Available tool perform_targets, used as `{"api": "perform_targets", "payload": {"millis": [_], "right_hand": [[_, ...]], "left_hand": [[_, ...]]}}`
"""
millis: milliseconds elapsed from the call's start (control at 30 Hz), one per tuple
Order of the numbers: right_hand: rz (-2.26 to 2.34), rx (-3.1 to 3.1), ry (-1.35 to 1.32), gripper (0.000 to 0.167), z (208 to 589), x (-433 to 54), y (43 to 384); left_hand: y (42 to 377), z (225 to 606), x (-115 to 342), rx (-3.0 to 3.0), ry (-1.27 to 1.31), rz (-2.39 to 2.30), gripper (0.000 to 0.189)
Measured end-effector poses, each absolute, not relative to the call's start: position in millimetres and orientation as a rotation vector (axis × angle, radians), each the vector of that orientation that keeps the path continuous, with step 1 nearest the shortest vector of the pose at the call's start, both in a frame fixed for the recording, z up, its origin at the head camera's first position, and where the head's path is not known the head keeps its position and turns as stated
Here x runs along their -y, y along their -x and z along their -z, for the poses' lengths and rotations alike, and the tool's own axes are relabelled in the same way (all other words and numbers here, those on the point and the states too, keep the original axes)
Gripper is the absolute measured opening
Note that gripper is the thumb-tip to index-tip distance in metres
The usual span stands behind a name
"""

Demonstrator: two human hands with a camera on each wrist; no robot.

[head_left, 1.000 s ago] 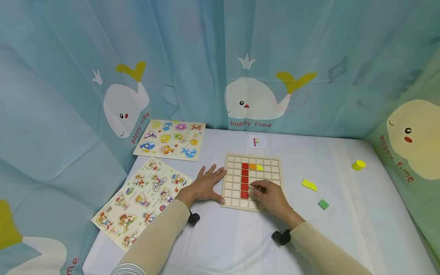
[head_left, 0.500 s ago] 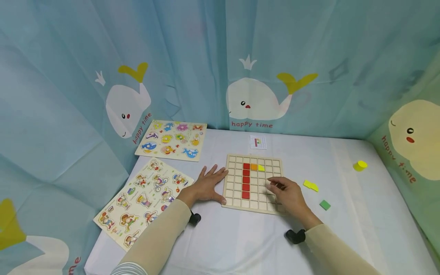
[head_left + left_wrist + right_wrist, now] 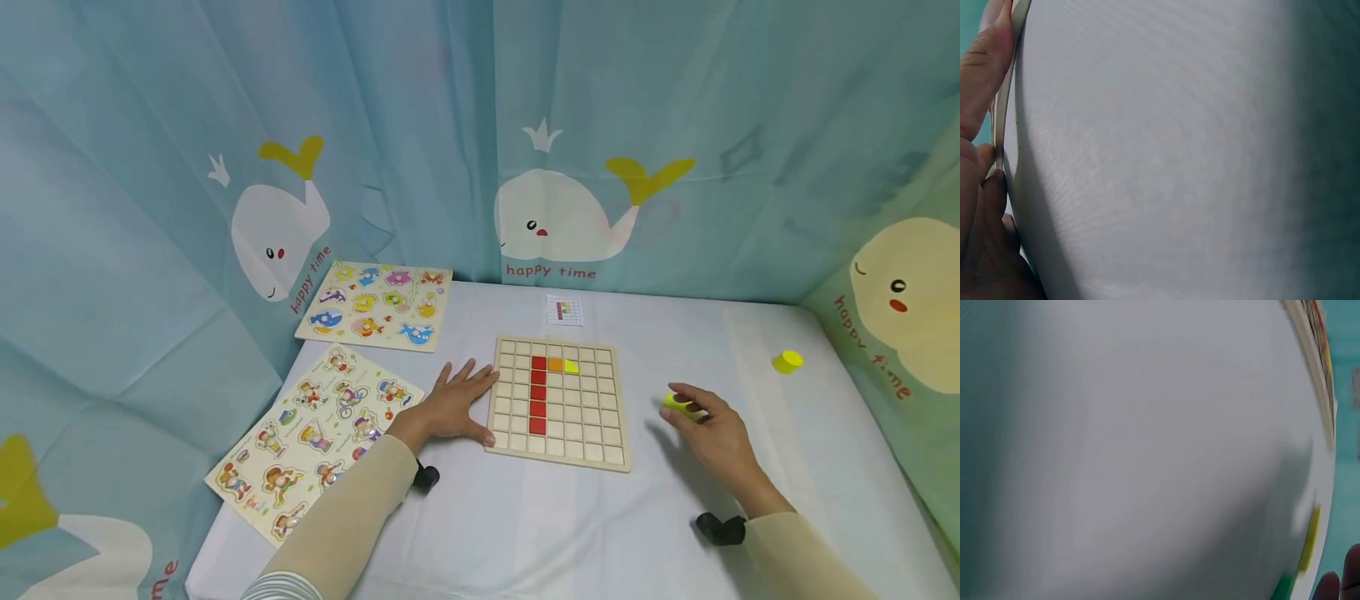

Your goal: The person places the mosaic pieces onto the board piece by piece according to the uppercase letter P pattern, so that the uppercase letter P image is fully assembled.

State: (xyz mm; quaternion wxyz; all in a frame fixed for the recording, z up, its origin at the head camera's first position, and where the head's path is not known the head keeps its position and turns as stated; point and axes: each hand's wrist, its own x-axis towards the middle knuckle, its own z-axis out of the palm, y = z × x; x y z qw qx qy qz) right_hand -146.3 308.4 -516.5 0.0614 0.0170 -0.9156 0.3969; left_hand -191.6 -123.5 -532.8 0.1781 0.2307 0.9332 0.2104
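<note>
A wooden grid board [image 3: 552, 458] lies mid-table, bearing a column of red square tiles [image 3: 537, 392], an orange tile [image 3: 555, 364] and a yellow tile [image 3: 572, 367] along its upper part. My left hand [image 3: 450, 408] rests at the board's left edge, fingers spread and straight, thumb near the lower corner. To the right of the board, my right hand [image 3: 712, 429] is over the loose yellow tiles [image 3: 678, 403], thumb and fingers apart around them. In the right wrist view, fingertips [image 3: 1327, 587] show beside the yellow piece [image 3: 1310, 537]. A green tile [image 3: 1283, 586] there is hidden by my hand in the head view.
A small pattern card [image 3: 564, 311] lies behind the board. Two wooden picture puzzles, one with sea animals [image 3: 375, 304] and one with figures [image 3: 315, 442], lie on the left. A yellow cylinder [image 3: 787, 362] stands at the far right. Whale-print curtains [image 3: 405, 125] enclose the table.
My right hand has moved right, off the grid board and over to the loose yellow tiles. My left hand has stayed at the board's edge, and the tiles on the board look the same.
</note>
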Motion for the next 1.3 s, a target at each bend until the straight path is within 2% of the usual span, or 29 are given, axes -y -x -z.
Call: {"api": "perform_targets", "payload": {"millis": [167, 400, 500, 700, 967, 1300], "right_hand": [[-1.124, 2.903, -0.028, 0.059, 518.7, -342.1, 139.4], [-0.998, 3.135, 0.004, 0.091, 523.8, -369.7, 135.4], [-1.002, 3.142, 0.004, 0.095, 525.2, -377.0, 133.1], [-1.005, 3.114, 0.002, 0.083, 529.6, -387.0, 132.4], [-0.991, 3.17, -0.001, 0.057, 529.7, -392.7, 135.0], [-1.005, 3.162, 0.026, 0.045, 530.3, -392.2, 137.2]], "left_hand": [[192.2, 534.1, 123.9, -2.643, -0.658, -0.586, 0.12], [192.8, 534.8, 124.1, -2.644, -0.658, -0.558, 0.12], [192.6, 533.8, 124.2, -2.646, -0.665, -0.562, 0.12], [192.8, 533.1, 124.5, -2.646, -0.671, -0.568, 0.12], [193.8, 535.0, 124.2, -2.643, -0.68, -0.569, 0.12], [194.0, 536.1, 124.4, -2.651, -0.669, -0.556, 0.12]]}}
